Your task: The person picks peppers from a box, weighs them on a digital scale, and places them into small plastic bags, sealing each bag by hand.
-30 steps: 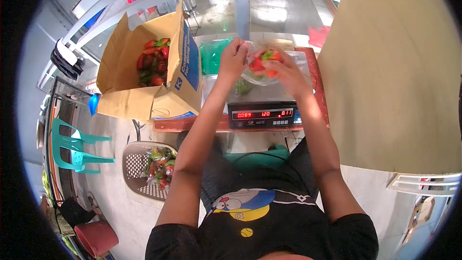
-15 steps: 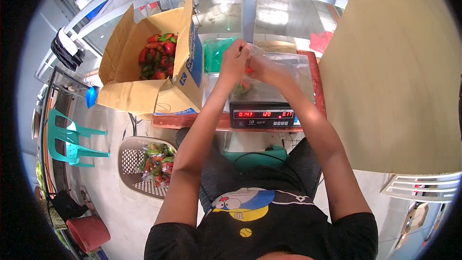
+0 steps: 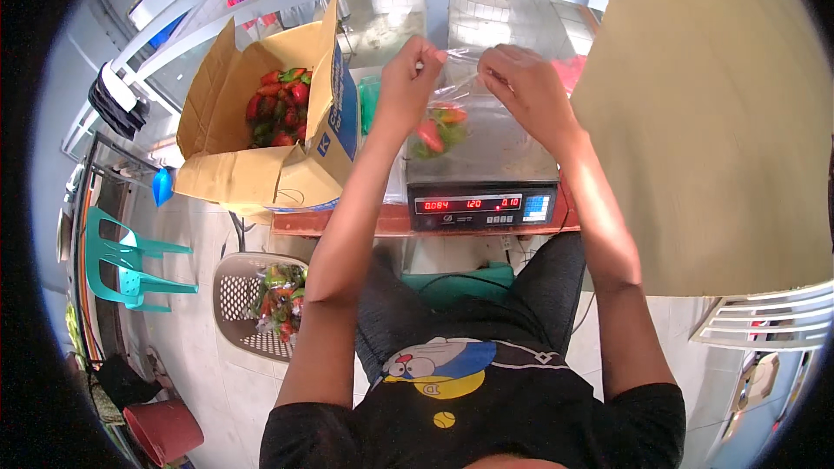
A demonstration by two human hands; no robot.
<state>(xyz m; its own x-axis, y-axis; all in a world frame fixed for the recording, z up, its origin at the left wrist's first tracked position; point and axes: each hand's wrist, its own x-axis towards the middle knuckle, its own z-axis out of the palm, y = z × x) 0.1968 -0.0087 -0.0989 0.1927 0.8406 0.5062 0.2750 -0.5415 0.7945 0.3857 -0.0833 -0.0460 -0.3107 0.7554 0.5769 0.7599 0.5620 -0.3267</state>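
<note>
A clear plastic bag (image 3: 453, 91) holding red and green peppers (image 3: 441, 132) hangs or rests over the left part of the digital scale's metal plate; whether it touches the plate I cannot tell. My left hand (image 3: 410, 82) pinches one side of the bag's top between thumb and fingers. On the other side, my right hand (image 3: 528, 91) grips the bag's opposite corner, with the film stretched between the two. Below them, the black front of the scale (image 3: 482, 207) shows lit red digits.
Left of the scale, an open cardboard box (image 3: 228, 161) holds more red and green peppers. On the floor, a beige perforated basket (image 3: 233, 291) contains bagged peppers. A green plastic bag (image 3: 368, 102) lies beside the box. A tall wooden panel (image 3: 704, 139) stands close on the right.
My hands, earlier close together at the bag's top, have moved apart, my right hand going right. The peppers in the bag are now more visible, and the scale's digits have changed.
</note>
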